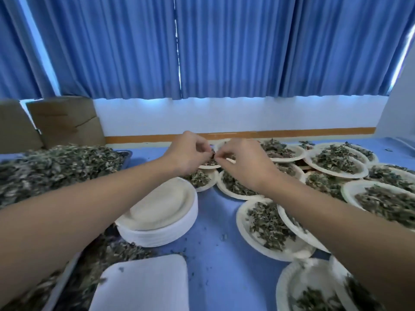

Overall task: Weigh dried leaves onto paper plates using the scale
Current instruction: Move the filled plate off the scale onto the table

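Both arms reach forward over the blue table. My left hand (190, 151) and my right hand (244, 162) meet at a leaf-filled paper plate (210, 166) that sits on top of other filled plates. Both hands have curled fingers and pinch at its near rim, and they hide most of the plate. A heap of dried leaves (56, 167) fills a metal tray at the left. A stack of empty paper plates (161, 214) stands under my left forearm. The white scale platform (143, 283) lies at the bottom, with nothing on it but a few crumbs.
Several filled plates (336, 162) overlap across the right side and near right corner. More loose leaves (96, 261) lie in a tray at the lower left. Cardboard boxes (65, 122) stand at the back left below blue curtains. Leaf crumbs dot the table (215, 277).
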Demonstrator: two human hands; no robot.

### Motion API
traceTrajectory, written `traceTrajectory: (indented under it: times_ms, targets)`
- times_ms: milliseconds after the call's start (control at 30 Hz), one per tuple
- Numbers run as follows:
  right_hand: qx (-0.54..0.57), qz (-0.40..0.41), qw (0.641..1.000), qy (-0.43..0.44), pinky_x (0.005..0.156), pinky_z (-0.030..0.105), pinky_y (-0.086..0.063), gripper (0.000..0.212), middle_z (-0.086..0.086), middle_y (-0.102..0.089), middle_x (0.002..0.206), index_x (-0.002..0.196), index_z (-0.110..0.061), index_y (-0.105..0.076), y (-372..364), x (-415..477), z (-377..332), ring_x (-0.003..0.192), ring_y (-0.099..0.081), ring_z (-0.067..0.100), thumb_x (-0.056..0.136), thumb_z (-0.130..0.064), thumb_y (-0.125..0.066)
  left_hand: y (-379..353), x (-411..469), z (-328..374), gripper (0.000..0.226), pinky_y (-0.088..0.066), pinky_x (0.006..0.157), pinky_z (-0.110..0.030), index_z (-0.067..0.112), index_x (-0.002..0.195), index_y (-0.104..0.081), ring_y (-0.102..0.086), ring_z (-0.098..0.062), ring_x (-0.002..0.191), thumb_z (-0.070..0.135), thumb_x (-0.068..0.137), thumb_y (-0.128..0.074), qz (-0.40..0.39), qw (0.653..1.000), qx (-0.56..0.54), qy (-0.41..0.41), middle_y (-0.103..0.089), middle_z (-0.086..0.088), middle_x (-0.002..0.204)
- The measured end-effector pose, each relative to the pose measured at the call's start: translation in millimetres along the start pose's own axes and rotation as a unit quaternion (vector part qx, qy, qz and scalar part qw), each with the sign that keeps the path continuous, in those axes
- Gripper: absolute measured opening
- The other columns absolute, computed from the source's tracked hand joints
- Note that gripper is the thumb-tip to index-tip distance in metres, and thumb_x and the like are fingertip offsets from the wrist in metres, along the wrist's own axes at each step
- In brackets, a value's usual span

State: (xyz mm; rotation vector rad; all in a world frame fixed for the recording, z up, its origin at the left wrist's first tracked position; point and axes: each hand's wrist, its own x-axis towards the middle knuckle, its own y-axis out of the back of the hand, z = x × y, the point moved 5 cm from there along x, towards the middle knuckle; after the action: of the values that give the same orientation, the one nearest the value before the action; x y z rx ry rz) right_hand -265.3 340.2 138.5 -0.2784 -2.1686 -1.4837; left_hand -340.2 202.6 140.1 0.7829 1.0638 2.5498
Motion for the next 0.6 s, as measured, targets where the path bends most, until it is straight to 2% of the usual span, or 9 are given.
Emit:
traceTrajectory:
  times_ms: [100,200,333,467,600]
  targets:
    - [-0.015,-0.054,0.991,0.125,0.087,0.042,-0.049,0.014,-0.004,-0.074,0.099,0.097,-0.024,-0.079,-29,-16,-63,0.097,-0.066,0.023,0.095,-0.027,-0.066,35,-53,-19,0.009,-0.046,0.063,-0.023,0.009,0.08,-0.077,-0.06,-0.002,0.063,0.008,0.086,-0.071,-0.016,0.999,0.041,-0.025,-0.07,0.003,0.07]
    - [-0.042,-0.106,0.974,0.194,0.095,0.042,-0.045,0.019,-0.01,-0.072,0.107,0.105,-0.033,-0.078,-52,-30,-97,0.106,-0.063,0.017,0.099,-0.039,-0.062,56,-96,-39,0.015,-0.051,0.076,-0.031,0.012,0.089,-0.078,-0.068,-0.015,0.082,0.018,0.095,-0.066,-0.066,0.994,0.083,-0.026,-0.075,-0.001,0.085]
    - [-0.048,-0.159,0.962,0.218,0.107,0.041,-0.038,0.024,-0.017,-0.072,0.115,0.111,-0.04,-0.077,-71,-41,-121,0.111,-0.061,0.008,0.1,-0.05,-0.057,74,-144,-64,0.018,-0.047,0.071,-0.019,0.015,0.096,-0.08,-0.065,-0.006,0.082,0.025,0.098,-0.064,-0.092,0.987,0.118,-0.054,-0.074,0.005,0.092]
    - [-0.111,-0.176,0.949,0.236,0.103,0.04,-0.041,0.027,-0.017,-0.073,0.111,0.113,-0.038,-0.076,-80,-42,-126,0.105,-0.063,0.009,0.102,-0.049,-0.054,77,-169,-81,0.017,-0.052,0.082,-0.034,0.02,0.103,-0.079,-0.065,-0.011,0.088,0.031,0.096,-0.068,-0.11,0.982,0.127,-0.089,-0.073,0.005,0.098]
    - [-0.162,-0.193,0.93,0.268,0.094,0.036,-0.041,0.036,-0.013,-0.072,0.11,0.116,-0.035,-0.073,-82,-47,-129,0.105,-0.064,0.011,0.108,-0.047,-0.04,78,-172,-85,0.015,-0.052,0.088,-0.038,0.022,0.106,-0.079,-0.066,-0.011,0.095,0.028,0.096,-0.069,-0.102,0.977,0.132,-0.133,-0.073,0.008,0.103]
